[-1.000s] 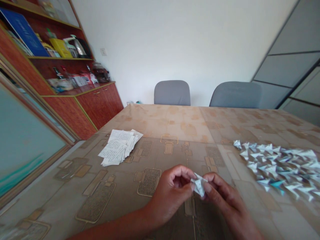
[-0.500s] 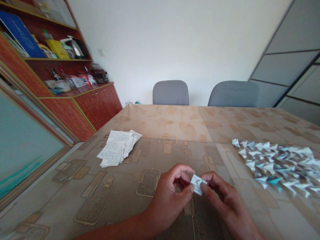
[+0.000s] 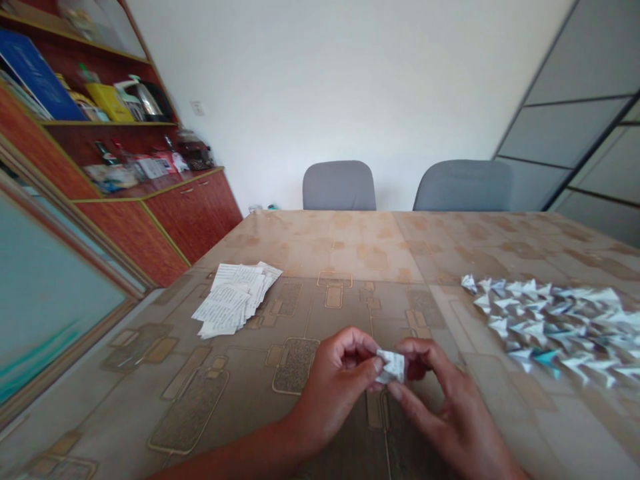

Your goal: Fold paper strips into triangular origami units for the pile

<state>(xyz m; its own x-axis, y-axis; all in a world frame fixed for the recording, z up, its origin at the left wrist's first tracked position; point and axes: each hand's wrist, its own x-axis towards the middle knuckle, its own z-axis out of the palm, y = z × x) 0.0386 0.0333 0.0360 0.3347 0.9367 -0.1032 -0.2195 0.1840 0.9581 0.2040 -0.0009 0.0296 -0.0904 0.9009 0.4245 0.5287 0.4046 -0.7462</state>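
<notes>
A small folded piece of printed paper [image 3: 393, 367] is held up just above the table, between my two hands. My left hand [image 3: 337, 383] pinches its left end between thumb and fingers. At its right side, my right hand [image 3: 445, 400] has the thumb against the lower edge and the index finger by the upper right corner. The other right fingers are curled behind and partly hidden. Loose printed paper slips [image 3: 227, 307] lie in an overlapping pile to the left. Many small folded paper pieces [image 3: 535, 320], pointed and mostly white, stand in rows on the right.
A brown patterned cloth covers the table [image 3: 300, 243]. Beyond its far edge stand two grey chairs [image 3: 339, 185] [image 3: 463, 185] before a white wall. To the left is a reddish wooden cabinet [image 3: 200, 213] with bottles, a kettle [image 3: 147, 100] and folders on its shelves.
The folded paper has turned from a slanted diamond to a flatter, level position. My right thumb has slid to its lower edge, and the right fingers have spread a little. The view has shifted slightly.
</notes>
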